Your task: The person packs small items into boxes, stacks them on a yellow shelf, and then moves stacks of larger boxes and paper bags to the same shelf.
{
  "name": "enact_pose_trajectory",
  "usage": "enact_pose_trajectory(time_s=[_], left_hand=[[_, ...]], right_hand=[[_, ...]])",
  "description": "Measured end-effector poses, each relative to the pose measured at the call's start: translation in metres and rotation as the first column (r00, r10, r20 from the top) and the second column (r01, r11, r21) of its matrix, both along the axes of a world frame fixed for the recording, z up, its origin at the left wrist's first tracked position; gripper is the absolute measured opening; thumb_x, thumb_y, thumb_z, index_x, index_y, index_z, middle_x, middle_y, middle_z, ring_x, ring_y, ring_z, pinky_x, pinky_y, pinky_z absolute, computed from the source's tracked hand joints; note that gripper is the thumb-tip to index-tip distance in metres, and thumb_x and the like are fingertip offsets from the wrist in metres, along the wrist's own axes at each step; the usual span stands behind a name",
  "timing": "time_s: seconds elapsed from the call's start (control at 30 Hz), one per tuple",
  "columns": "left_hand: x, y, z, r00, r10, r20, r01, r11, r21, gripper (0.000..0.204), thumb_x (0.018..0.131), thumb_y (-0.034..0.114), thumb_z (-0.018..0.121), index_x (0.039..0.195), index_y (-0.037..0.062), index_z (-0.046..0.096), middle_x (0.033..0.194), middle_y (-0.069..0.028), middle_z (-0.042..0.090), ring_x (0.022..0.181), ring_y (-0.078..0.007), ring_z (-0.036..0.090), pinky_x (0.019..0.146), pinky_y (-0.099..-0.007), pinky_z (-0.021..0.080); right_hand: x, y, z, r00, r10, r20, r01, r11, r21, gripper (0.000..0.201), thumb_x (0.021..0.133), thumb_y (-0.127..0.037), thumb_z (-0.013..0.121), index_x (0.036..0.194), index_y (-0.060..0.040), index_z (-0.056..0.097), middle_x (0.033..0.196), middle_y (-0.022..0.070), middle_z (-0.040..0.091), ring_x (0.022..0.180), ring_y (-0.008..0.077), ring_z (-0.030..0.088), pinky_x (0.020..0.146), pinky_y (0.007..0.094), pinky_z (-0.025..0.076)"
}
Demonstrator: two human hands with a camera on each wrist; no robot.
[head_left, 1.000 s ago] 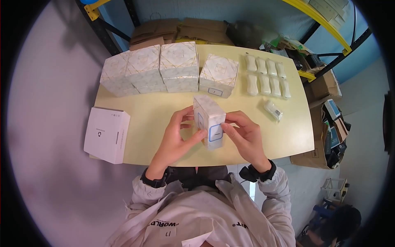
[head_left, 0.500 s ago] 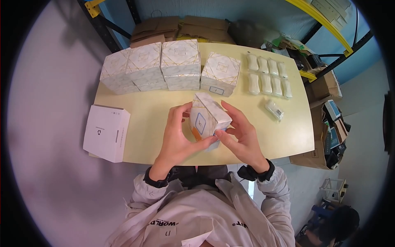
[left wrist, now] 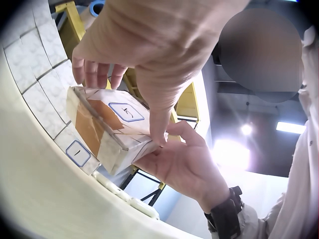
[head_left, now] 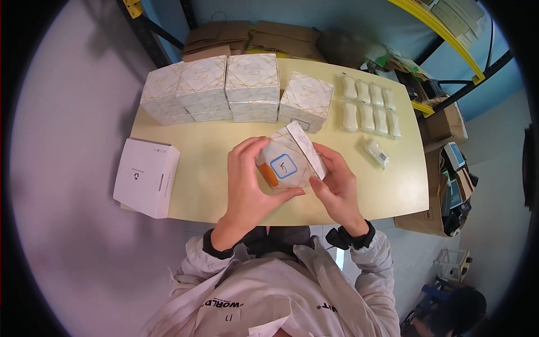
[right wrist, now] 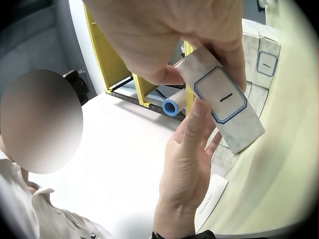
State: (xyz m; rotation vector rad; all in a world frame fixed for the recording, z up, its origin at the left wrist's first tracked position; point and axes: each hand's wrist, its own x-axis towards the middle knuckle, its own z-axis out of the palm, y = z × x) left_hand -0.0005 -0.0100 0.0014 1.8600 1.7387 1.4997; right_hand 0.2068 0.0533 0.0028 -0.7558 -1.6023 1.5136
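Note:
Above the near middle of the table, both hands hold a small white marbled box [head_left: 297,143] with thin gold lines. My left hand [head_left: 245,188] grips its left side, fingers at the back edge and thumb along the near edge. At the right side, my right hand [head_left: 339,188] holds it with thumb in front and fingers behind. A blue-bordered label [head_left: 284,166] with a handwritten mark faces up, beside an orange tape patch [head_left: 269,175]. In the right wrist view, another face carries a blue-bordered label [right wrist: 222,94] with a single stroke.
Stacked marbled boxes [head_left: 202,84] line the table's back left, with a single marbled box [head_left: 306,101] beside them. Several white wrapped packets [head_left: 366,119] lie in rows at right, near a loose packet [head_left: 377,154]. A white carton [head_left: 145,177] sits at the left edge.
Both hands have turned the box, so the face with the label and orange tape now points up toward the head camera. The single-stroke label has rotated out of the head view.

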Motion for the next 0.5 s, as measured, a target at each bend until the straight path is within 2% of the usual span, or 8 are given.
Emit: enact_pose_trajectory(time_s=[0.17,0.27,0.33,0.5], left_hand=[[-0.0001,-0.0019,0.0008,0.998,0.031,-0.054,-0.03,0.999,0.015,0.103,0.062,0.027,0.108,0.144,0.0035,0.05,0.144,-0.0183,0.051,0.135,-0.0366,0.053,0.112,-0.0473,0.048],[-0.0017,-0.0017,-0.0023,1.0,0.025,-0.016,-0.025,0.999,0.037,0.1,0.063,0.023,0.108,0.143,0.0037,0.05,0.143,-0.0186,0.053,0.135,-0.0361,0.054,0.111,-0.0461,0.049],[0.0003,-0.0021,-0.0015,0.997,-0.012,0.075,0.009,0.999,0.045,0.097,0.065,0.019,0.106,0.143,0.0042,0.049,0.142,-0.0188,0.055,0.132,-0.0355,0.057,0.11,-0.0452,0.049],[0.0019,-0.0024,-0.0037,0.997,0.034,0.072,-0.042,0.992,0.116,0.087,0.068,0.015,0.104,0.139,0.0039,0.054,0.141,-0.0188,0.058,0.13,-0.0349,0.061,0.108,-0.0445,0.051]], right_hand=[[0.003,-0.0023,0.0029,0.999,0.029,-0.027,-0.029,1.0,0.004,0.066,0.098,0.012,0.063,0.158,0.0018,0.04,0.153,0.0178,0.056,0.143,0.0233,0.056,0.116,0.0375,0.048],[0.0049,-0.003,0.0024,0.997,0.075,-0.035,-0.075,0.997,-0.002,0.064,0.097,0.013,0.063,0.156,0.0012,0.04,0.153,0.017,0.055,0.143,0.0228,0.054,0.115,0.0363,0.047],[0.0041,-0.0031,0.0007,0.995,0.084,-0.045,-0.083,0.996,0.021,0.06,0.098,0.013,0.063,0.153,0.0011,0.041,0.151,0.0161,0.055,0.141,0.0222,0.054,0.115,0.0362,0.046],[-0.0004,-0.0048,-0.0013,0.993,0.039,-0.108,-0.044,0.998,-0.042,0.059,0.099,0.011,0.065,0.152,0.0011,0.041,0.15,0.0153,0.056,0.141,0.0221,0.053,0.117,0.0368,0.042]])
